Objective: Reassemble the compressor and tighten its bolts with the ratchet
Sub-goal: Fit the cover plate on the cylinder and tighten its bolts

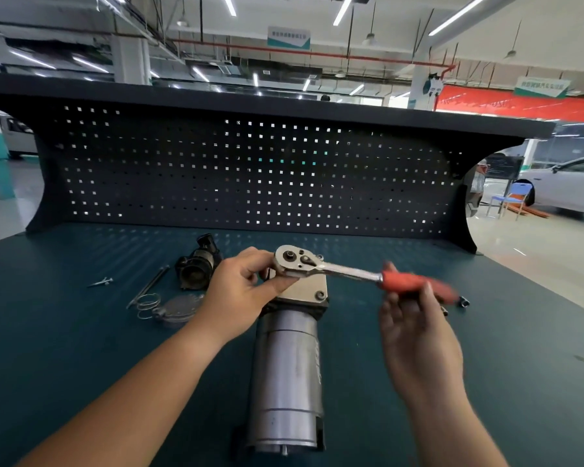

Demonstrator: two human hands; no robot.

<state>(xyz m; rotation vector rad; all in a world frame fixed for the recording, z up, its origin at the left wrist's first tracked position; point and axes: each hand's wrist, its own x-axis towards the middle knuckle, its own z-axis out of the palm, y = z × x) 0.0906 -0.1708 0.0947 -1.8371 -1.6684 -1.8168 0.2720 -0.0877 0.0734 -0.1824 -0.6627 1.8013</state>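
Red-handled ratchet [334,269] sits atop the compressor [287,358], which lies on the bench [81,332]. Our left hand [240,291] pinches the ratchet head over its far end. Our right hand [418,335] is blurry by the handle, grip unclear. Bolt-tightening stage, we reckon; next needs a firm handle hold, then a swing.

Silver cylindrical compressor [285,365] is laid lengthwise on teal bench [64,332], squarish head block at far end. One bolt [320,294] is seen in block's near-right corner. Chrome ratchet [334,269] is held over block, red handle pointed right, blurred.
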